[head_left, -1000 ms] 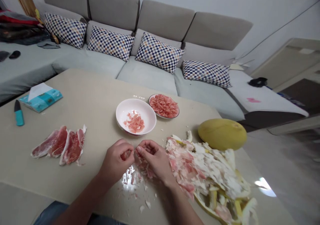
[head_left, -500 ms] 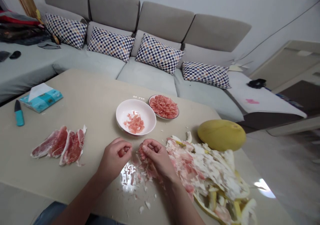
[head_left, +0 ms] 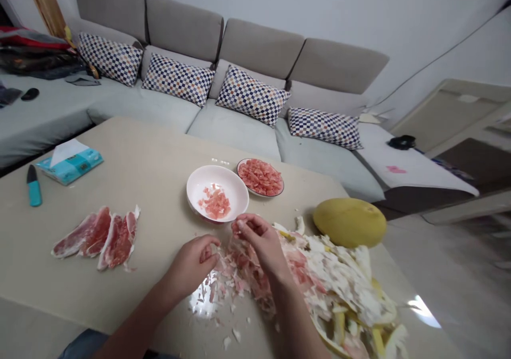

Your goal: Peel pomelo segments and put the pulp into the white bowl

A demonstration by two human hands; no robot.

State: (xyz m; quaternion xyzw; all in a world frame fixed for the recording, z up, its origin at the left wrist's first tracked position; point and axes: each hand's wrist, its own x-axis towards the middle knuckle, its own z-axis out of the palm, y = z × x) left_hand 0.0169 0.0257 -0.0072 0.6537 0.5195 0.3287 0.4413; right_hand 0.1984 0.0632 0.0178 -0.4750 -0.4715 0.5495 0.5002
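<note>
My right hand (head_left: 261, 242) is closed in a pinch at the near rim of a white bowl (head_left: 194, 202), with a small pink piece of pomelo flesh (head_left: 235, 230) at its fingertips. Left of it, my left hand (head_left: 195, 263) hovers above the table with its fingers curled together; what they hold, if anything, is hidden. Inside the bowl lies a small heap of pink pomelo bits (head_left: 215, 203). Pink membrane scraps (head_left: 249, 266) are piled under my right hand. Peeled pomelo segments (head_left: 115, 236) rest on the left part of the table.
A dark-rimmed plate of pomelo flesh (head_left: 260, 177) stands behind the bowl. To the right are a whole pomelo (head_left: 349, 222) and a heap of white pith and peel (head_left: 347, 274). A knife (head_left: 34, 187) and a tissue pack (head_left: 72, 162) lie at the far left.
My right hand has moved up toward the bowl's near rim. My left hand has shifted slightly right and down, so the hands are farther apart in height. The view has tilted a little.
</note>
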